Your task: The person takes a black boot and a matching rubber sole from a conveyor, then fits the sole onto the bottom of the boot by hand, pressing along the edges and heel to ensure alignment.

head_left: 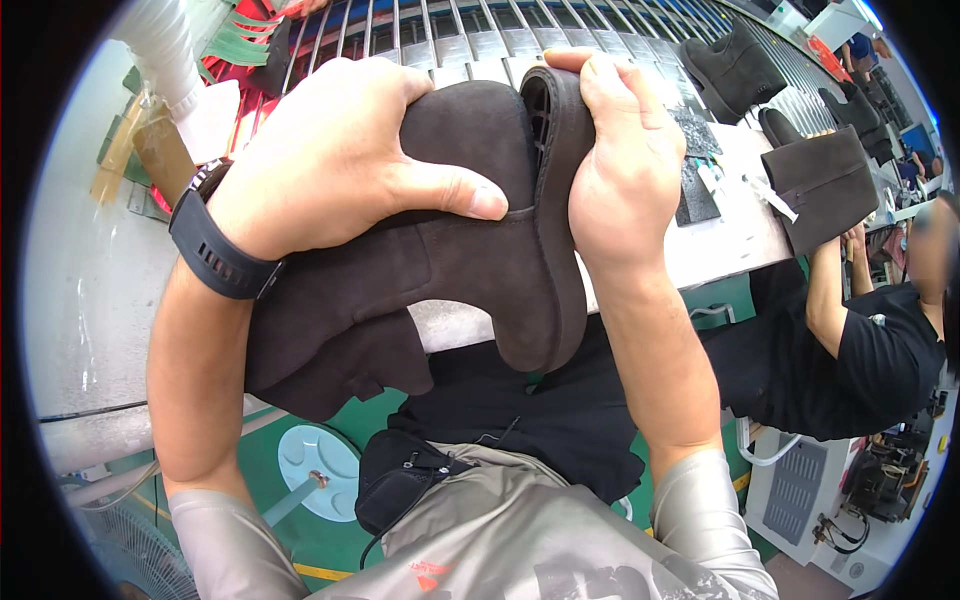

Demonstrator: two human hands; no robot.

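Note:
A dark brown suede boot (480, 235) lies across my two hands, its shaft pointing to the lower left and its sole facing right. My left hand (350, 150), with a black watch on the wrist, is closed round the upper, thumb pressed along its side. My right hand (628, 150) grips the dark sole (565, 200) at its far end, fingers curled over the edge. There the sole gapes from the upper, and a ribbed inside shows in the gap. Lower down, sole and upper meet. My left fingers are partly hidden behind the boot.
A roller conveyor (480, 22) runs along the far side. More dark boots (735, 70) stand at the right. A co-worker in black (850, 360) holds another boot (822, 190) there. A white hose (165, 50) hangs at the far left; a round blue stool (318, 470) stands below.

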